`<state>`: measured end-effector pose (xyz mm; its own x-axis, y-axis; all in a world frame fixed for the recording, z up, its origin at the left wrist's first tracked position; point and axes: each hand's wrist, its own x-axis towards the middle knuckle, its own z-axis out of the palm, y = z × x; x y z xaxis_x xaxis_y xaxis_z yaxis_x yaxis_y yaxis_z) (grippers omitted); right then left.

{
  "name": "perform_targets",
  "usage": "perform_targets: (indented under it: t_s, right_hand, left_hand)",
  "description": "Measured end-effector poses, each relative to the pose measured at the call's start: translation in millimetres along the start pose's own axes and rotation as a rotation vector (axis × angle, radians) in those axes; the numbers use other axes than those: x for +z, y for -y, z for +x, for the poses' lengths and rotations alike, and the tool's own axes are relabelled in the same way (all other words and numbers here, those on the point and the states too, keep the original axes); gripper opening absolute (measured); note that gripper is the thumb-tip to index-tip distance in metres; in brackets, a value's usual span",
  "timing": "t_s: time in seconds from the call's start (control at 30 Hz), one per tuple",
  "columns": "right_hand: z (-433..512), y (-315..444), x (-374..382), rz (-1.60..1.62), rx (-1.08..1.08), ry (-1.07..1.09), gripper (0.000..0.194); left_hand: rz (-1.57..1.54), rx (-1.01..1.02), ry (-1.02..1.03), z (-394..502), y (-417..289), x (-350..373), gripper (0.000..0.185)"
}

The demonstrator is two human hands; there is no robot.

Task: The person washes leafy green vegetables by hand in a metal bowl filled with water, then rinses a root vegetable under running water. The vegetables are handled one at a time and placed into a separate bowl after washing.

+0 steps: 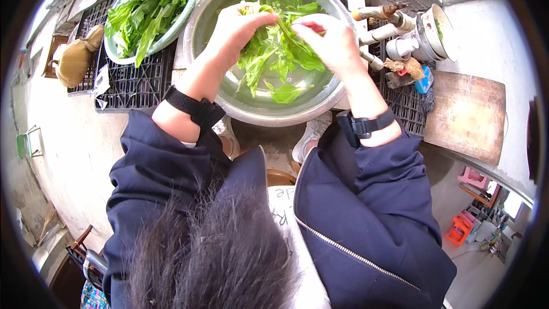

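Note:
A wide metal basin [279, 118] holds water with leafy greens [285, 93] floating in it. Over the basin my left hand [242, 25] grips a bunch of the greens by the stem end, and the leaves hang down towards the water. My right hand [328, 38] is just to the right of the bunch, its thumb and forefinger close together beside a stem; whether they pinch anything I cannot tell. At the upper left, a pale green plastic basin [169, 43] is heaped with more leafy greens [148, 8].
Black plastic crates [128, 86] support the pale green basin. A tan gourd-shaped object [77, 62] lies to its left. Pipes with taps [381, 32] jut in at the right, near stacked bowls [435, 32], a blue brush [424, 80] and a wooden board [465, 116].

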<state>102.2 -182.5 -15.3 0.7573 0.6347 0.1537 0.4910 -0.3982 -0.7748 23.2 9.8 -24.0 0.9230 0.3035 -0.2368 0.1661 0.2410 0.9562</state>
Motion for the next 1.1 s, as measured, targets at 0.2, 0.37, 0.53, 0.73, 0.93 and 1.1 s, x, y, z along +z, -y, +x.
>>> perform_targets:
  t_s: [0.2,0.37,0.53,0.73,0.93,1.1]
  right_hand:
    - [2,11,15,-0.089,0.013,0.005,0.021]
    - [5,1,15,0.206,0.169,0.147,0.027]
    - [5,0,15,0.398,0.339,0.261,0.026]
    - [8,1,11,0.59,0.47,0.33,0.028]
    - [3,-2,14,0.33,0.263,0.317,0.029]
    - [5,-1,10,0.314,0.293,0.326,0.023]
  left_hand:
    - [0.001,-0.049,0.048,0,2,4,0.019]
    - [-0.044,-0.04,0.064,-1,-3,2,0.021]
    - [-0.001,-0.025,0.053,-3,-5,3,0.018]
    - [-0.233,-0.196,0.087,0,-1,-1,0.015]
    - [-0.483,-0.225,0.017,10,-4,-15,0.016]
    - [-0.33,0.08,-0.41,15,-59,-71,0.014]
